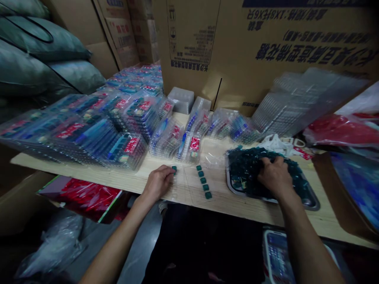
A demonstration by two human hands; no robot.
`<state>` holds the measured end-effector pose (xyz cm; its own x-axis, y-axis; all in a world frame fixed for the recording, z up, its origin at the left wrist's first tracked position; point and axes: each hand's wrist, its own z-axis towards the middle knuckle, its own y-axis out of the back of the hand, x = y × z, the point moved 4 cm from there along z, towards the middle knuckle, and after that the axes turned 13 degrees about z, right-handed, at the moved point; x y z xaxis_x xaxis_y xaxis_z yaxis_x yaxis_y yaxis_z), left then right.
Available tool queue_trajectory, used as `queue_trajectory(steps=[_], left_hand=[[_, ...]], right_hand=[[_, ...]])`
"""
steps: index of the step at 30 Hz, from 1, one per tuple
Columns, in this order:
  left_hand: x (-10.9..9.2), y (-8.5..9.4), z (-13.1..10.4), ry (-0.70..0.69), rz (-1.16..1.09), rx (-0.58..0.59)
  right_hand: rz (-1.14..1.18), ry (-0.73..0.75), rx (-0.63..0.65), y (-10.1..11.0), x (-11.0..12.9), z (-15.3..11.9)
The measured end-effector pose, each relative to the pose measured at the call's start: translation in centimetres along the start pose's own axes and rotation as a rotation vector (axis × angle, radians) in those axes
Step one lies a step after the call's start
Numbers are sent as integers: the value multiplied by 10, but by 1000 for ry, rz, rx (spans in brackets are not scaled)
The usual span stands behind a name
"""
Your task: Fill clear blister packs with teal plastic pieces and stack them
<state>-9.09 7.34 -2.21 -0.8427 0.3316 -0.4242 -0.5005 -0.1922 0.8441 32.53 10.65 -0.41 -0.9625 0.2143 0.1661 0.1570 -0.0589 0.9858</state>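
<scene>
Forearms (304,236), wooden table (237,207), cartons (231,75) behind.

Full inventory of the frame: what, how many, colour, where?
Loose squares: six, green; five in a column, one at left fingertips
Heaped squares: uncountable, dark green, in metal tray
Metal tray: one, silvery, front right
Wooden tabletop: one, pale, centre
Filled plastic packs: many, transparent with blue-red contents, left to centre
Stacked plastic trays: several, transparent, back right
Large carton: one, brown, behind table
Sacks: several, pale green-grey, far left
Red packets: uncountable, below table, left
Red bag: one visible, right
Left hand: one, bare, centre
Right hand: one, bare, over heap
</scene>
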Motion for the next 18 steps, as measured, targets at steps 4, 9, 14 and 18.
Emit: queue_trajectory(steps=[4, 9, 14, 18], left_hand=[[-6, -15, -2, -107, 137, 24], [-3, -18, -3, -172, 176, -147], [0, -28, -5, -236, 182, -174], [-1, -29, -8, -200, 133, -197]], right_hand=[[3, 14, -37, -4, 2, 1], [-6, 83, -59, -3, 3, -1], [153, -3, -180, -2, -2, -1], [209, -97, -214, -4, -11, 5]])
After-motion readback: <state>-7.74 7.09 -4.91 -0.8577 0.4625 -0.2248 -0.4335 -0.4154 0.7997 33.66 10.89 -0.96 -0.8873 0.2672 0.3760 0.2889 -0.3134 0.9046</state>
